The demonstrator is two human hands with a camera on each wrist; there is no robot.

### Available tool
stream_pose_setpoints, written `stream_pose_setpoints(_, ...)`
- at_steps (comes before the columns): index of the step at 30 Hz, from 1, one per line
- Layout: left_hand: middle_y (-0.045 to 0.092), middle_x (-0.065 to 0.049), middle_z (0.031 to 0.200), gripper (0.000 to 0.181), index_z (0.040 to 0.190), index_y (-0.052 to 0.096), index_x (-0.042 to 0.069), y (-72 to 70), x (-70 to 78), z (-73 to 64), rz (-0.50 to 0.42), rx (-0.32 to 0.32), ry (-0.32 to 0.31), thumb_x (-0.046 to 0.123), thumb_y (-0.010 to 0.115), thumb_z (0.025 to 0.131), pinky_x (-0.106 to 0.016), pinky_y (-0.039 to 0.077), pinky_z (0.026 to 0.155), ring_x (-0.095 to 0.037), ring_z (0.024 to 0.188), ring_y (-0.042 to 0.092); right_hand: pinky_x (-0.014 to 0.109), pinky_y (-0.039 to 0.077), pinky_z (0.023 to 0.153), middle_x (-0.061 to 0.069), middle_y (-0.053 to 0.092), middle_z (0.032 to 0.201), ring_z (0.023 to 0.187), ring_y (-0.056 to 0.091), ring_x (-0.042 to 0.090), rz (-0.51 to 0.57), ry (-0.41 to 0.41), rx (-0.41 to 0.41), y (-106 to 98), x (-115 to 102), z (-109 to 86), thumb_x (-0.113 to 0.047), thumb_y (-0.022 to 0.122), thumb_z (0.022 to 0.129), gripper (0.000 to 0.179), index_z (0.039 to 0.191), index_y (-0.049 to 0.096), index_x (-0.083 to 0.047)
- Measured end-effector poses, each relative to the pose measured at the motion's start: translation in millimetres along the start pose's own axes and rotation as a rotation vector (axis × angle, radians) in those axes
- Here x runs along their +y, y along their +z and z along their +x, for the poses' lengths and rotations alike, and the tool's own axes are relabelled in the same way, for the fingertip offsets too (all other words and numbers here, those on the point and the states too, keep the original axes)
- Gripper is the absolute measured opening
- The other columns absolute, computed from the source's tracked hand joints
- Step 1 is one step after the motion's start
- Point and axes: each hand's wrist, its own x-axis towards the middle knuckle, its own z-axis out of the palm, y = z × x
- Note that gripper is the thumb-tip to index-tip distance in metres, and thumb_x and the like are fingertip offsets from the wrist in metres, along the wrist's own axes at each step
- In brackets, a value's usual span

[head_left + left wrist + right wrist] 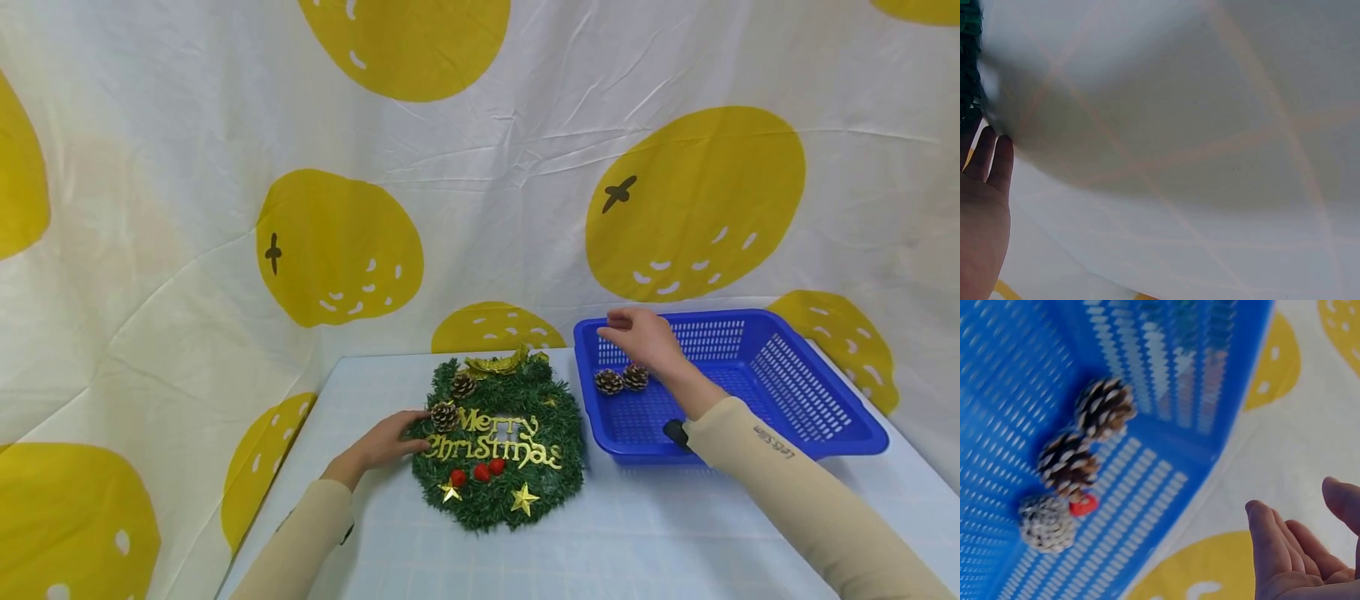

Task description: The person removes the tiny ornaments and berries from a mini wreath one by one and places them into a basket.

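A green Christmas wreath [487, 504] lies on the table, with gold "Merry Christmas" lettering [491, 450], red berries [482, 472], gold stars [524, 500], pine cones [444, 416] and a gold bow [498, 363]. At its left edge, my left hand [386, 440] touches the greenery with extended fingers. My right hand [641, 337] is raised over the left part of a blue basket [817, 450], thumb and fingers apart and holding nothing. Inside the basket, the right wrist view shows two brown pine cones [1067, 464], a whitish cone [1046, 523] and a red berry [1084, 505].
The light blue table [420, 558] carries the basket to the right of the wreath. A white cloth [510, 208] with yellow fruit prints hangs behind and along the left side.
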Motion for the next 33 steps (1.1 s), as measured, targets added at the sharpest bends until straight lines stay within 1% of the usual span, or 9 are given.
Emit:
stream_pose_setpoints(8,0.046,-0.019,0.146,0.066,0.146,0.044,0.006,0.8,-1.3,-0.1,0.005,0.0,0.004,0.04,0.065,0.094,-0.055,0.033,0.11,-0.039,0.135,0.04,0.055,0.041,0.104,0.022,0.045,0.146,0.131,0.046,0.037,0.041,-0.029,-0.062,14,-18,-11.5,-0.034,0.058,0.099,0.064,0.149,0.037,0.0)
stream_pose_setpoints(12,0.046,-0.019,0.146,0.066,0.146,0.044,0.006,1.3,-1.4,-0.1,0.002,0.003,0.001,0.04,0.065,0.094,-0.055,0.033,0.11,-0.039,0.135,0.04,0.053,0.042,0.104,0.023,0.041,0.148,0.132,0.046,0.037,0.065,-0.049,-0.09,23,-25,-18.2,-0.033,0.06,0.098,0.067,0.15,0.035,0.001)
stream_pose_setpoints(16,0.046,-0.019,0.146,0.065,0.146,0.045,0.006,0.9,-0.2,-0.4,0.003,0.004,-0.004,0.039,0.065,0.094,-0.055,0.034,0.11,-0.038,0.135,0.04,0.052,0.044,0.102,0.022,0.041,0.149,0.131,0.047,0.037,0.091,-0.082,-0.105,34,-30,-27.2,-0.031,0.062,0.098,0.066,0.149,0.036,0.003)
stream_pose_setpoints(22,0.045,-0.019,0.146,0.065,0.146,0.045,0.006,0.0,1.1,-0.7,-0.002,0.007,-0.001,0.039,0.065,0.094,-0.055,0.033,0.11,-0.039,0.135,0.04,0.05,0.048,0.099,0.019,0.047,0.145,0.128,0.051,0.035,0.117,-0.126,-0.104,53,-37,-41.5,-0.03,0.063,0.097,0.062,0.146,0.042,0.001)
stream_pose_setpoints(27,0.046,-0.019,0.145,0.064,0.146,0.045,0.006,0.3,1.0,-0.5,0.003,0.013,0.001,0.038,0.065,0.094,-0.055,0.034,0.11,-0.038,0.135,0.04,0.048,0.052,0.094,0.017,0.056,0.137,0.122,0.057,0.033,0.151,-0.165,-0.101,72,-40,-51.3,-0.031,0.066,0.095,0.055,0.14,0.051,-0.002)
stream_pose_setpoints(33,0.046,-0.019,0.145,0.064,0.146,0.045,0.005,1.4,1.5,-1.6,-0.004,0.011,0.001,0.038,0.065,0.094,-0.055,0.033,0.111,-0.039,0.135,0.04,0.044,0.053,0.092,0.015,0.062,0.127,0.114,0.061,0.03,0.214,-0.156,-0.11,93,-38,-58.2,-0.027,0.068,0.094,0.047,0.133,0.058,-0.004)
